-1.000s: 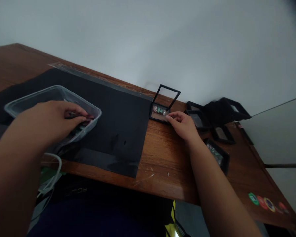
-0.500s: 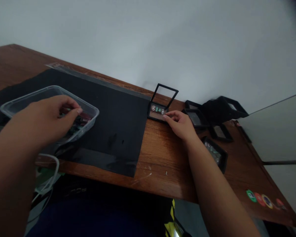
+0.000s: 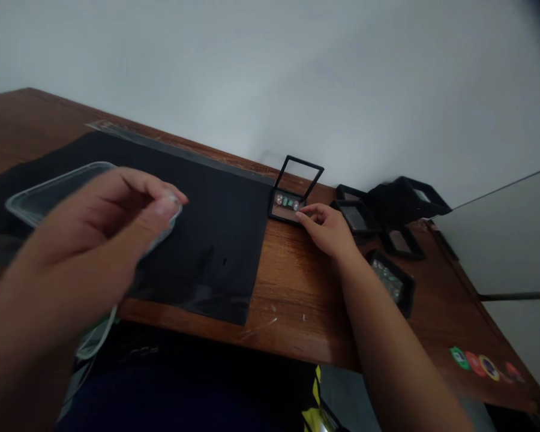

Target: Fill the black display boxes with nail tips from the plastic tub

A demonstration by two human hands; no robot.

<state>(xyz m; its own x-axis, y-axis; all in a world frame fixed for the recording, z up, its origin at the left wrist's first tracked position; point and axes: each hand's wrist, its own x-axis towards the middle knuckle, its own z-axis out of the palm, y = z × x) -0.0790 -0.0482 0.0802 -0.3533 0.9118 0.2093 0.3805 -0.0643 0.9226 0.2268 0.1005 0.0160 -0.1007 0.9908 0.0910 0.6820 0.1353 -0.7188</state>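
My left hand (image 3: 112,234) is raised over a clear plastic tub (image 3: 56,186), hiding much of it. Its thumb and forefinger are pinched together, and whatever small thing may be between them is too hidden to name. At the wall side of the table, my right hand (image 3: 326,225) touches the front right corner of a small black display case (image 3: 281,215), fingertips on its edge. The case's framed lid (image 3: 299,171) stands tilted up. Inside lies a short row of green and pale beads (image 3: 288,202).
A black mat (image 3: 198,210) lies under the tub. Several other black cases (image 3: 355,216) are at the right, one holding clear and green pieces (image 3: 389,279). Round coloured stickers (image 3: 474,363) sit near the right front edge. A white cable (image 3: 101,336) hangs at the lower left.
My left hand has lifted out of the tub and moved up and to the right, still pinched. My right hand stays at the case's corner.
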